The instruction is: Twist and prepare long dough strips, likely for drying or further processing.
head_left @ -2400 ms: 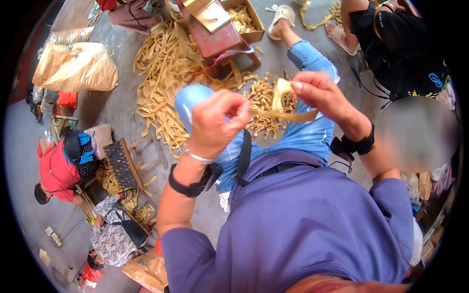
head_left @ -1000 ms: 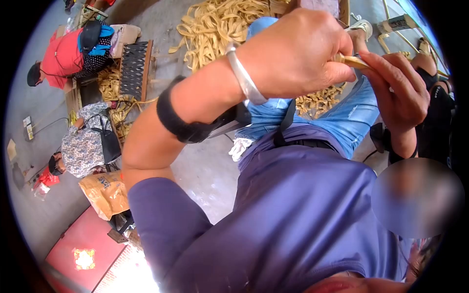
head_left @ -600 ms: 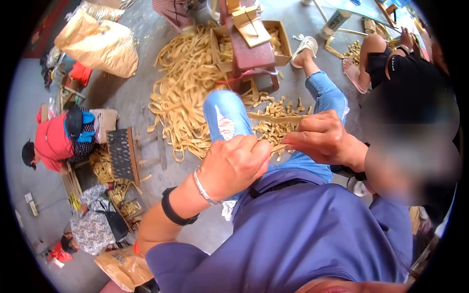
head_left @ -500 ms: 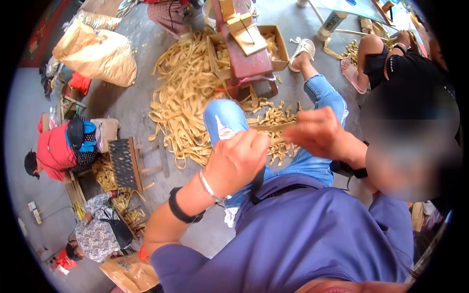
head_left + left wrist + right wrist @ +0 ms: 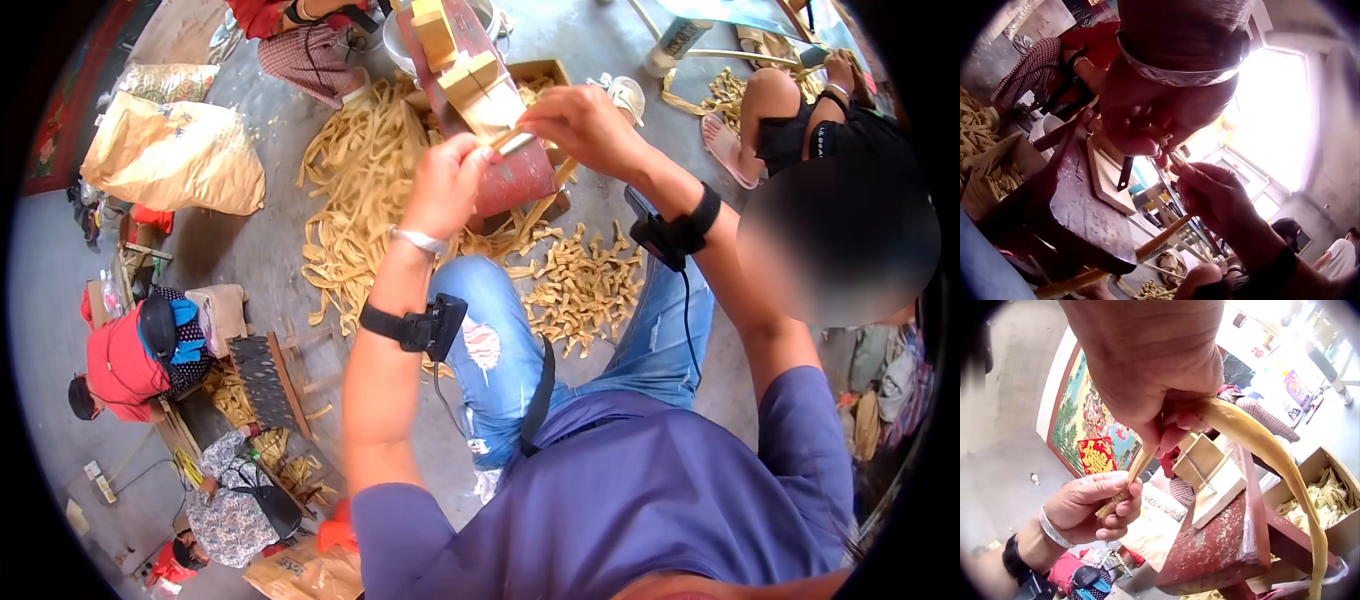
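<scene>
My left hand (image 5: 445, 190) and right hand (image 5: 585, 125) are raised close together over the red bench (image 5: 515, 185). Between them runs a bunched yellow-tan strip (image 5: 1142, 464). In the right wrist view, the left thumb and fingers pinch its lower end, while the right fingertips pinch it just above. A long flat length (image 5: 1272, 450) of it comes out of the right hand and curves down past the bench. Behind the hands a wooden block with a thin metal bar (image 5: 1200, 472) sits on the bench. On the floor between my legs lies a pile of short knotted pieces (image 5: 585, 290).
Long loose strips (image 5: 370, 190) are heaped left of the bench. A cardboard box (image 5: 545, 72) stands behind it with more pieces. People sit working at left, at the far side and at right. A large paper sack (image 5: 175, 155) lies at upper left.
Both hands have moved forward, from above my thighs to over the bench, and stay close together on the strip. The head view has shifted slightly.
</scene>
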Demonstrator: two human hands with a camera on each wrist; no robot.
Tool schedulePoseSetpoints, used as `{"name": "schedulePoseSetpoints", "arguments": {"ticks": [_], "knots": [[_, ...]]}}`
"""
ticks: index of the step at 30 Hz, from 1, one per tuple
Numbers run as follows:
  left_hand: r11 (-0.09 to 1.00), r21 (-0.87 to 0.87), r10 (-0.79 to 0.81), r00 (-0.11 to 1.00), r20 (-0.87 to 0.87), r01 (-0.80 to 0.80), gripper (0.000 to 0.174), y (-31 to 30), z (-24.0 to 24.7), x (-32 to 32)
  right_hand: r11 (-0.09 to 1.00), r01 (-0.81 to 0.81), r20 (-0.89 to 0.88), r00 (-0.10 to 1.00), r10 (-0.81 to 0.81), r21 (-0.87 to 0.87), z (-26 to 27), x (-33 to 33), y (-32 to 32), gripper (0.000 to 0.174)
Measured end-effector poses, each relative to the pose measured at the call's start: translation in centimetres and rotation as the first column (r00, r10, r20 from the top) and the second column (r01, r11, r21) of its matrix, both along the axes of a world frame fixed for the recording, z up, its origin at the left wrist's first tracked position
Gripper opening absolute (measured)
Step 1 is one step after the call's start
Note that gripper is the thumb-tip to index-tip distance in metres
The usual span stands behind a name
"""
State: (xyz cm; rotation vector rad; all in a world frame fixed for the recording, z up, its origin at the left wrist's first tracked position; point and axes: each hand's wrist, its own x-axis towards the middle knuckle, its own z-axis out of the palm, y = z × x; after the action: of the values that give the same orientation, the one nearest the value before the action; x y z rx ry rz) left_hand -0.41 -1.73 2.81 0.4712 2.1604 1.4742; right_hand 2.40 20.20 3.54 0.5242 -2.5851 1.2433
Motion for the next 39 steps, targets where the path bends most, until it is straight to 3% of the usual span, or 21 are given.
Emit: {"name": "schedulePoseSetpoints", "arguments": {"ticks": [5, 10, 13, 17, 19, 21, 22, 23, 25, 28, 31, 33, 35, 36, 37, 39], "knots": [[0.993, 0.004, 0.114, 0.990, 0.088, -0.115, 0.021, 1.2, -2.0, -2.7, 0.998, 0.060, -0.017, 0.998, -0.060, 0.006, -2.3, -3.9, 0.5, 0.014], [0.994, 0.031, 0.104, 0.990, 0.094, -0.107, 0.022, 1.3, -2.7, -4.0, 0.997, 0.070, -0.050, 0.996, -0.069, 0.017, -3.2, -5.3, 0.6, 0.014], [0.994, 0.025, 0.106, 0.994, 0.023, -0.107, 0.022, 1.4, -3.8, -4.8, 0.992, 0.128, 0.019, 0.992, -0.128, 0.001, -3.4, -5.7, 0.5, 0.016], [0.997, -0.058, 0.059, 0.998, -0.016, -0.060, 0.021, 1.5, -5.7, -5.4, 0.969, 0.200, 0.053, 0.976, -0.209, 0.146, -6.7, -6.5, 0.2, 0.017], [0.996, -0.027, 0.088, 0.980, 0.178, -0.085, 0.021, 1.2, -4.3, -5.1, 0.934, 0.290, -0.012, 0.956, -0.294, 0.209, -6.7, -6.6, 0.2, 0.017], [0.994, 0.030, 0.093, 0.937, 0.337, -0.109, 0.021, 1.3, -2.9, -3.3, 0.945, 0.325, 0.145, 0.934, -0.327, 0.038, -6.2, -5.7, 0.9, 0.014], [0.999, 0.010, 0.029, 0.929, 0.369, -0.035, 0.023, 1.5, -1.8, -1.8, 0.926, 0.320, 0.281, 0.924, -0.259, -0.201, -5.8, -5.2, 1.4, 0.015], [0.998, 0.010, -0.065, 0.903, 0.424, 0.067, 0.026, 1.6, -1.7, -0.3, 0.842, 0.332, 0.394, 0.905, -0.159, -0.425, -5.3, -4.4, 1.8, 0.016], [0.963, 0.010, -0.253, 0.884, 0.394, 0.271, 0.030, 2.7, -1.4, 3.3, 0.691, 0.285, 0.399, 0.917, 0.005, -0.664, -3.3, -2.0, 2.0, 0.023], [0.982, 0.115, -0.173, 0.957, 0.234, 0.149, 0.033, 2.6, -3.8, 7.8, 0.583, 0.255, 0.389, 0.914, 0.114, -0.772, -1.2, 3.5, 1.0, 0.023], [0.930, 0.297, -0.024, 0.769, 0.638, -0.218, 0.038, 3.1, -0.5, 12.2, 0.441, 0.206, 0.337, 0.910, 0.242, -0.874, 0.6, 9.7, -1.0, 0.017], [0.709, 0.494, -0.037, 0.673, 0.739, -0.503, 0.037, 3.7, 0.8, 14.1, 0.490, 0.085, 0.214, 0.953, 0.213, -0.868, -0.4, 13.8, -2.1, 0.018], [0.595, 0.564, 0.018, 0.711, 0.703, -0.573, 0.030, 4.3, 2.1, 15.6, 0.470, 0.183, 0.289, 0.944, 0.163, -0.864, 0.7, 17.7, -3.0, 0.015], [0.642, 0.560, 0.056, 0.760, 0.647, -0.524, 0.027, 4.6, 2.8, 16.5, 0.411, 0.247, 0.341, 0.925, 0.170, -0.877, 0.7, 19.4, -3.0, 0.014], [0.689, 0.549, 0.087, 0.806, 0.585, -0.473, 0.025, 4.7, 3.5, 17.5, 0.426, 0.260, 0.349, 0.926, 0.143, -0.867, 1.5, 20.7, -2.7, 0.013], [0.811, 0.491, 0.099, 0.902, 0.420, -0.317, 0.023, 5.4, 5.1, 19.0, 0.625, 0.220, 0.180, 0.975, -0.128, -0.749, 1.9, 21.9, -2.3, 0.014]]}}
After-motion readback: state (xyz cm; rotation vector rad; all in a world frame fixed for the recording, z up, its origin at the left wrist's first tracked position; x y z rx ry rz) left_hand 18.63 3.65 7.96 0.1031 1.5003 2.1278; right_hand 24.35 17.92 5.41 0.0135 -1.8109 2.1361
